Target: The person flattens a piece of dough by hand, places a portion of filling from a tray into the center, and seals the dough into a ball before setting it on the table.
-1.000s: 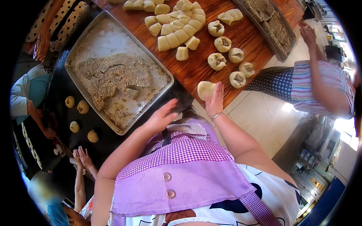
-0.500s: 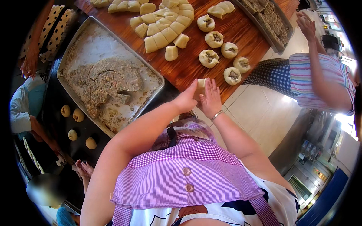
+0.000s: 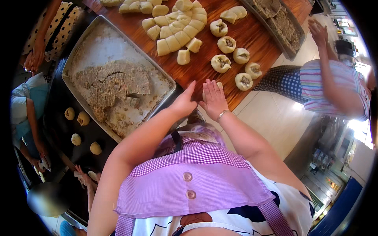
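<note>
My right hand [image 3: 213, 98] lies flat, fingers stretched out, over a pale dough piece [image 3: 220, 84] that it mostly covers at the edge of the wooden table [image 3: 177, 72]. My left hand [image 3: 185, 98] is just left of it, fingers extended and apart from the dough as far as I can see. Several small dough rounds with brown filling showing [image 3: 220, 63] sit above my right hand. Farther up is a cluster of cut dough pieces [image 3: 177, 31]. A metal tray [image 3: 98, 43] with crumbly brown filling [image 3: 110, 86] is at my upper left.
A second tray of filling [image 3: 275, 23] is at upper right. A dark surface [image 3: 84, 161] on the left holds dough balls [image 3: 95, 148]. Co-workers' hands [image 3: 34, 59] and arms are along the left; another person [image 3: 330, 90] in a striped top stands at right above a tiled floor [image 3: 244, 106].
My left hand moved up to the dough beside my right hand, then drew slightly left. My right hand now covers more of the dough. Co-workers' hands at left have shifted.
</note>
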`<state>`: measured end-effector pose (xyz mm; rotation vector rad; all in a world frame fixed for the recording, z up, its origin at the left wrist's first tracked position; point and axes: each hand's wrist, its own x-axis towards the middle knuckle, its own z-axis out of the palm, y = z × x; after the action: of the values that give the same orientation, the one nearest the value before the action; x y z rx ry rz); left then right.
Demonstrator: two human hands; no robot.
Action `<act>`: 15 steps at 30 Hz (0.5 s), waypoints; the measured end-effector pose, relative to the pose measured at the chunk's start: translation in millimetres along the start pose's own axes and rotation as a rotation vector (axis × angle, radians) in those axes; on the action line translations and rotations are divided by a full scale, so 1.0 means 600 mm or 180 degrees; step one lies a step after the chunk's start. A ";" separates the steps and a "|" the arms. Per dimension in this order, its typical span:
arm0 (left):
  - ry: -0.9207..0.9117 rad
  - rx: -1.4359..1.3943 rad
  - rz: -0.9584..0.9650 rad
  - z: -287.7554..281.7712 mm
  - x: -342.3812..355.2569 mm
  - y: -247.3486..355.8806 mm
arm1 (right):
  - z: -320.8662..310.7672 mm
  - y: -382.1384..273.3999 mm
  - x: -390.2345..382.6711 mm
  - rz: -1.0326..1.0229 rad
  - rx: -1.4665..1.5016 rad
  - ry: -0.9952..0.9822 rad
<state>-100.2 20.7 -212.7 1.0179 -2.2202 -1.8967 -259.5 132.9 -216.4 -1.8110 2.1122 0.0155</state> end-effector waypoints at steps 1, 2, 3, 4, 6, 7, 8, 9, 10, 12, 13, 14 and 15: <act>-0.0005 -0.0105 -0.0104 -0.003 -0.017 -0.005 | 0.002 0.001 0.005 -0.0024 -0.0061 -0.0007; 0.0051 -0.0190 -0.0043 -0.004 -0.032 -0.012 | 0.004 0.004 0.007 -0.0044 -0.0123 -0.0013; 0.0114 -0.0284 0.0056 -0.004 -0.041 -0.014 | -0.002 0.008 0.011 -0.0061 -0.0219 0.0001; 0.0175 -0.0377 0.0158 -0.007 -0.049 -0.017 | -0.007 0.004 0.010 0.0016 -0.0156 -0.0190; 0.0084 -0.0617 0.0065 -0.016 -0.074 -0.023 | 0.003 -0.014 -0.021 -0.0015 -0.0023 -0.0332; 0.0031 -0.0744 -0.0007 -0.021 -0.087 -0.026 | 0.008 -0.020 -0.036 -0.0030 0.0059 -0.0426; 0.0007 -0.0833 -0.0012 -0.029 -0.094 -0.031 | 0.011 -0.019 -0.040 0.0020 -0.0011 -0.0534; 0.0025 -0.0891 -0.0118 -0.037 -0.105 -0.029 | 0.008 -0.023 -0.036 0.0010 -0.0034 -0.0518; 0.0222 -0.0976 -0.0007 -0.032 -0.112 -0.044 | 0.004 -0.026 -0.035 0.0000 -0.0056 -0.0501; 0.0356 -0.1136 0.0094 -0.034 -0.120 -0.059 | 0.003 -0.020 -0.038 0.0010 -0.0027 -0.0433; 0.0315 -0.1237 0.0045 -0.036 -0.130 -0.061 | 0.011 -0.014 -0.054 0.0000 0.0028 -0.0423; 0.0275 -0.1337 -0.0004 -0.041 -0.137 -0.064 | 0.018 -0.008 -0.064 -0.0012 0.0082 -0.0414; 0.0305 -0.1295 0.0097 -0.051 -0.140 -0.061 | 0.022 -0.009 -0.068 0.0007 0.0055 -0.0335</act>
<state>-5.0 35.4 -207.1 0.9717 -1.6873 -2.1124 -246.5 174.2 -216.3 -1.7583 2.0356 0.0907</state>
